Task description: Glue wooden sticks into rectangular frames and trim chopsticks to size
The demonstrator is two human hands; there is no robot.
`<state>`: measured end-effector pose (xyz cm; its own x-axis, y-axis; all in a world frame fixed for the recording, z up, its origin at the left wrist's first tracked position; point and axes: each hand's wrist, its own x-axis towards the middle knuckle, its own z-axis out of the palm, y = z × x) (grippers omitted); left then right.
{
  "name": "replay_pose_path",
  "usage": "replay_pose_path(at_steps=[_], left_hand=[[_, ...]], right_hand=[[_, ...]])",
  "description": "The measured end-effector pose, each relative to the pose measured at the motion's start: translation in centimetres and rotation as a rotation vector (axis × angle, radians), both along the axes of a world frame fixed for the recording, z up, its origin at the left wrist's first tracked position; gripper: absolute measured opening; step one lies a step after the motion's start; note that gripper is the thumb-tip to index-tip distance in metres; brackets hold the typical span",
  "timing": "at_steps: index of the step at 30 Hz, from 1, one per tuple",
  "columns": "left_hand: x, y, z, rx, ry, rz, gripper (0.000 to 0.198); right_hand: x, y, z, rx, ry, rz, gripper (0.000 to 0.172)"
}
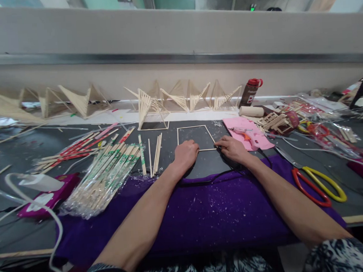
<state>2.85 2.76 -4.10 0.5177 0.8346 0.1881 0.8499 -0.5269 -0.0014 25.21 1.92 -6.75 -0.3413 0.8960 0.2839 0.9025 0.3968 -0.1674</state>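
A thin four-sided frame of wooden sticks (191, 127) lies flat on the dark tabletop in front of me. My left hand (186, 153) is closed over its near left corner, hiding that corner, with the fingertips on the near stick. At the near right corner my right hand (230, 148) pinches the frame between thumb and fingers. Left of the frame lie several loose sticks (157, 154). Just beyond my right hand a glue gun (246, 137) rests on a pink sheet (263, 142).
Stick models (145, 105) stand along the back wall, near a red-capped bottle (249, 93). Packed chopsticks (101, 178) and a magenta power strip (46, 197) lie left. Large scissors (310, 179) lie right, partly on purple cloth (205, 216). Cables cross both sides.
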Motion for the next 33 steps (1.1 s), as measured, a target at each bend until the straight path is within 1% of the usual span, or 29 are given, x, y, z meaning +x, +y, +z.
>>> replay_pose_path(at_steps=[8, 15, 28, 33], left_hand=[[0.04, 0.06, -0.25, -0.001, -0.006, -0.003, 0.032], [0.08, 0.1, -0.47, 0.015, 0.004, -0.001, 0.032], [0.24, -0.05, -0.58, 0.03, 0.007, 0.009, 0.032], [0.28, -0.09, -0.58, 0.007, 0.001, 0.015, 0.032]], right_hand=[[0.03, 0.0, -0.26, 0.031, 0.045, 0.008, 0.031], [0.1, -0.05, -0.52, 0.065, 0.128, 0.009, 0.034], [-0.09, -0.29, -0.26, 0.078, 0.09, 0.073, 0.031], [-0.07, -0.27, -0.31, 0.068, 0.119, 0.062, 0.032]])
